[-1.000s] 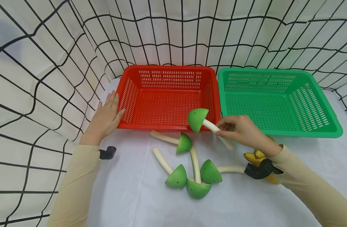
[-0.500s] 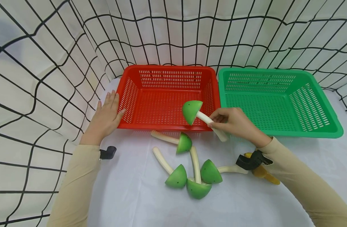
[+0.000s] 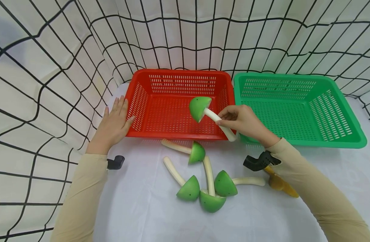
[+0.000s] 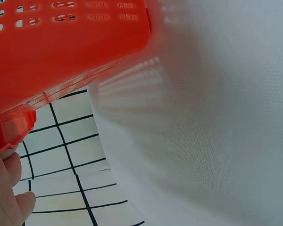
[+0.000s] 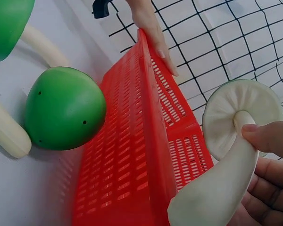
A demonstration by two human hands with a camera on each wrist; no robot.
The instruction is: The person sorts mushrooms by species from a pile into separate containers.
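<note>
Watch the tail end of that green-capped mushroom (image 3: 213, 116): your right hand (image 3: 245, 121) pinches it mid-stem between thumb and fingers, cap over the red basket (image 3: 173, 136), stem end out by the near rim. Can't tell if the stem touches the rim. Likeliest fault, I'd say: stem end snags there if you lower or push in without lift, and the mushroom pivots in your grip. Cap looks like the bulkier end, so a light pinch could let it roll and drop early. Your left hand (image 3: 113, 121) lies along the basket's left wall, fingers extended, no grasp around it; good brace, but a hard push could shove red into the green basket (image 3: 324, 144) just beside it. Right sleeve (image 3: 324, 198) passes over the yellow item (image 3: 283, 186), partly hidden; a low forearm could drag it. Nearest loose mushroom (image 3: 197, 153) sits close to red's front wall, so a shifted basket could knock it. Containers: no items show on the visible floor of either red or green. Four mushrooms lie on the worktop (image 3: 142, 211) in front of red, the other three (image 3: 188, 189) bunched nearer you.
</note>
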